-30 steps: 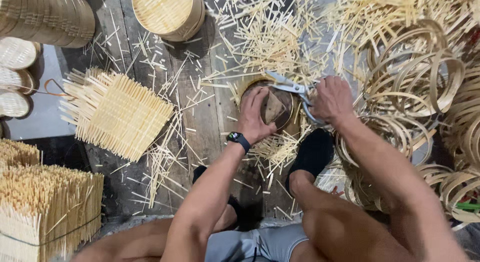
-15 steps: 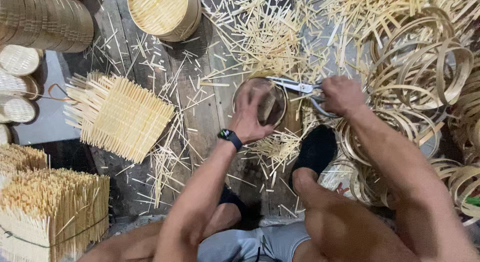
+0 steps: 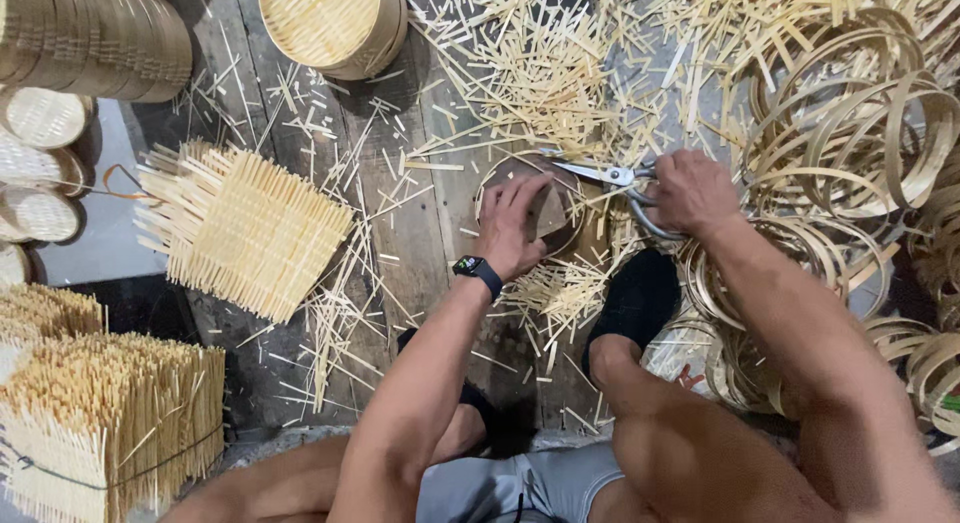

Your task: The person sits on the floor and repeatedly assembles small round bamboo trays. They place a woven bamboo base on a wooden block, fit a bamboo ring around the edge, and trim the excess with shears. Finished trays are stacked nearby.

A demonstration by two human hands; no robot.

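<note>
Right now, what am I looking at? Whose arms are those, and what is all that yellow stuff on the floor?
The camera sits on a person's head and looks down, so the arms are that person's own. The left hand, with a dark watch on its wrist, presses on a round woven disc. The right hand holds metal shears at the disc's edge. The yellow stuff is bamboo: cut strips scattered over the wooden floor, a square woven mat, a round basket, bent hoops and bundled sticks.
</note>
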